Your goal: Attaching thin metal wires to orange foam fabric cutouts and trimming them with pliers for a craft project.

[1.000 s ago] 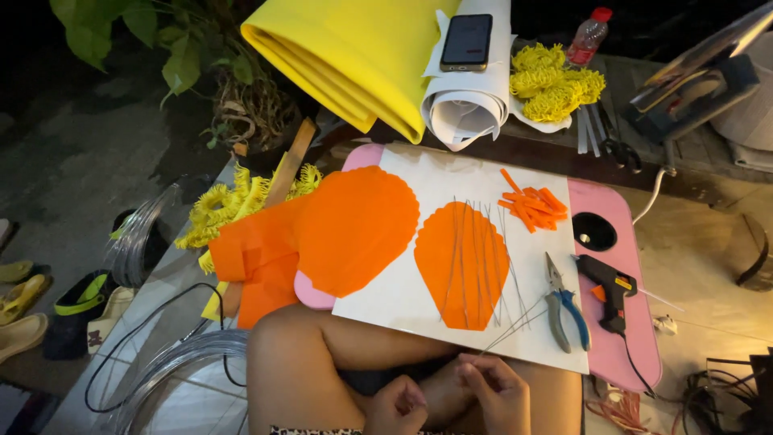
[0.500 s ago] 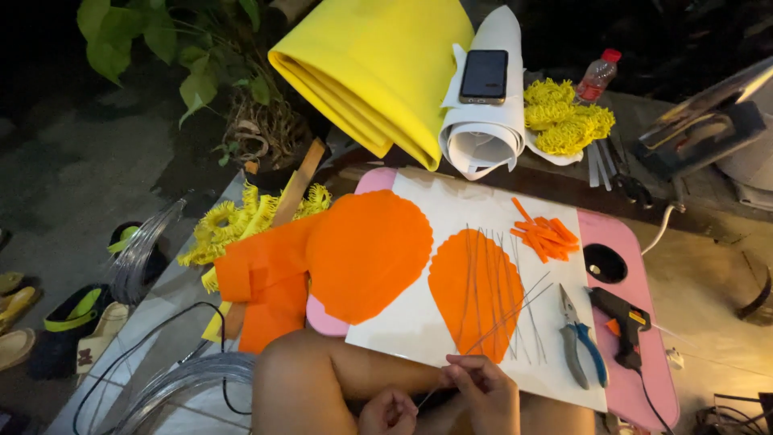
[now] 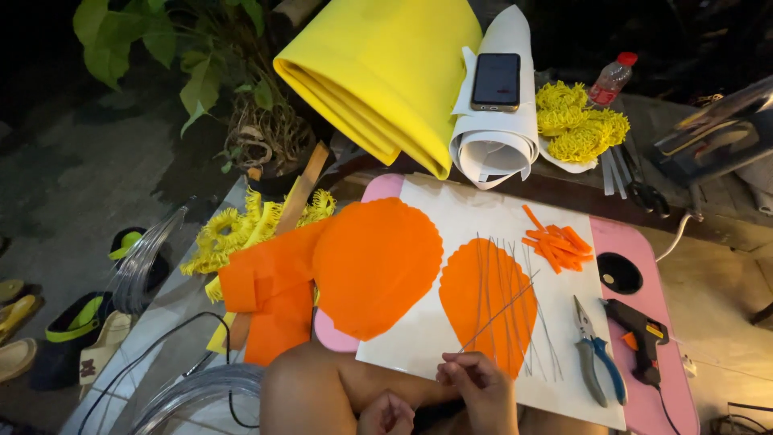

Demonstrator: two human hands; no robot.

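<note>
We find the right hand [image 3: 481,392] at the lower edge of the view, its fingertips pinched narrowly on the near end of a thin wire [image 3: 501,310]; the wire runs up and to the right across the smaller orange foam petal [image 3: 485,302], which lies on a white sheet [image 3: 451,213]. The left hand [image 3: 386,415] sits just beside the right, curled loosely closed by the bare knee [image 3: 310,395]; we cannot tell whether it holds anything. Further straight wires [image 3: 531,314] lie in a loose row over the same petal and the sheet; the larger orange foam petal [image 3: 374,266] lies to the left, overlapping the sheet's edge. The sheet rests on a pink tray table [image 3: 644,403]. To the right of the wires lie blue-handled pliers [image 3: 597,362]; just beyond them rests a black hot glue gun [image 3: 638,330]. A heap of orange foam strips [image 3: 557,242] sits near the sheet's upper right corner. Folded orange foam [image 3: 270,298] and yellow fringed pieces [image 3: 233,234] lie to the left. Farther off we note a yellow foam roll [image 3: 378,72]; a white paper roll [image 3: 499,137] carrying a phone [image 3: 495,80]; and a plate of yellow frilled flowers [image 3: 576,125].
</note>
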